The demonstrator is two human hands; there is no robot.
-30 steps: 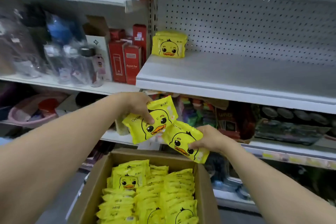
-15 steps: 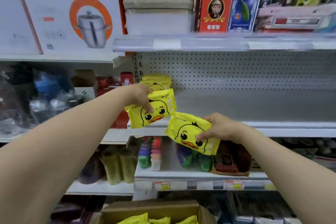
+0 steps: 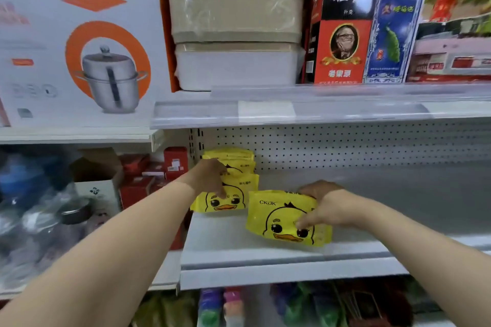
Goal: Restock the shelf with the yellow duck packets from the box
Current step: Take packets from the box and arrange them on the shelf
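Note:
My left hand (image 3: 210,178) grips a yellow duck packet (image 3: 225,200) standing at the left end of the white shelf (image 3: 265,249), in front of other duck packets (image 3: 233,158) against the pegboard back. My right hand (image 3: 324,210) holds a second duck packet (image 3: 281,218) upright on the shelf, just right of the first, thumb on its face and fingers over its top. The box is out of view.
The shelf stretches bare to the right. Red boxes (image 3: 172,164) and bottles (image 3: 39,210) fill the bay to the left. Above are a steamer-pot carton (image 3: 79,40), stacked beige containers (image 3: 236,21) and card boxes (image 3: 342,32). Colourful goods sit on the shelf below.
Both hands moved forward and up from in front of the shelf edge onto the shelf, setting the two packets down there. The view tilted up and the box dropped out of sight.

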